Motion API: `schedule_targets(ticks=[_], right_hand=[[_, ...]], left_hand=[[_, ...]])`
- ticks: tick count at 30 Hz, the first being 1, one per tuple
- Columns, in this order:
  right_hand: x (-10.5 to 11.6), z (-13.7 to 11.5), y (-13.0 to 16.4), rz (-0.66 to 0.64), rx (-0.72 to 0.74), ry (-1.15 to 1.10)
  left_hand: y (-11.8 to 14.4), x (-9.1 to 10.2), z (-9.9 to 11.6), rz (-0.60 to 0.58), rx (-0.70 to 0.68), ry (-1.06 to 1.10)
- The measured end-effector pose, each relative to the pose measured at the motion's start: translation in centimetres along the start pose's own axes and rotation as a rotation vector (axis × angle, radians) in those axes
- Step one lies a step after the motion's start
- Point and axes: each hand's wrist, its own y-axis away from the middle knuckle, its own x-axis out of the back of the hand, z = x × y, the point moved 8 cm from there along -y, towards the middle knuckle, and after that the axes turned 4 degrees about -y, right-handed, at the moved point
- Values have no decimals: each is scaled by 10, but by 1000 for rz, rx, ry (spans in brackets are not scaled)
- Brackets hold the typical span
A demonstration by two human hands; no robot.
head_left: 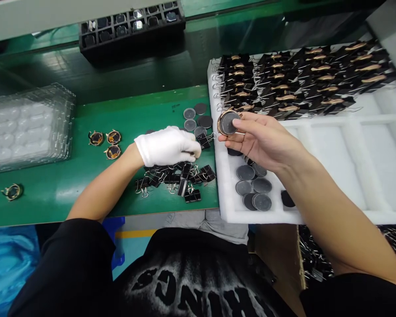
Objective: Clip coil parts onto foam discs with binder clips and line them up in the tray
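Note:
My right hand [267,136], bare, holds a rose-gold watch case [221,122] with a grey round disc [230,123] on its face, the thumb pressing the disc. It is raised over the left edge of the white foam tray [225,193]. My left hand [173,146] wears a white glove and is closed just above a pile of black binder clips [174,176]. Something dark, apparently a binder clip, shows between its curled fingertips, mostly hidden. Another binder clip [204,140] is right beside its fingers, with loose round discs [189,125] behind.
Clipped watch cases [285,86] stand in rows across the tray's back. More discs [254,185] lie in its front left section. Several open watch cases [113,137] and stacked clear plastic trays [26,127] are at left. A black compartment box [132,28] sits behind; a box of clips [317,259] is below.

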Motion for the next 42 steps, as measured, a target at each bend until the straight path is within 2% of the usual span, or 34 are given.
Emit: schedule_targets(ticks=[3,5,6,8,10,12,15,19,22,25,27,35,42], right_hand=[[-1,-3,2,-57,21,39],[-4,-3,3,-114,46,88],[-6,-4,4,-147,69,113],[-14,-3,6,-209,125,153],[-21,-2,9,-260,177,170],[-27,-1,11,-292,215,156],[-28,-6,14,-326,262,161],[-27,-18,22,-445,295,303],[-28,-22,27,-514,294,399],[-29,-22,29,-531,273,429],[-30,-20,30,-515,252,429],[-30,-22,31,-402,216,479],[-32,-23,36,-508,275,590]], left_hand=[[2,27,-16,362,212,15],[11,40,-25,589,362,199],[14,42,-29,659,418,338],[15,39,-30,709,481,600],[12,36,-24,682,493,709],[11,37,-15,639,469,640],[11,39,-3,552,361,513],[5,26,12,290,185,530],[3,16,17,167,213,517],[1,14,18,168,281,478],[1,17,22,194,274,422],[4,29,26,236,339,20],[1,22,32,189,252,90]])
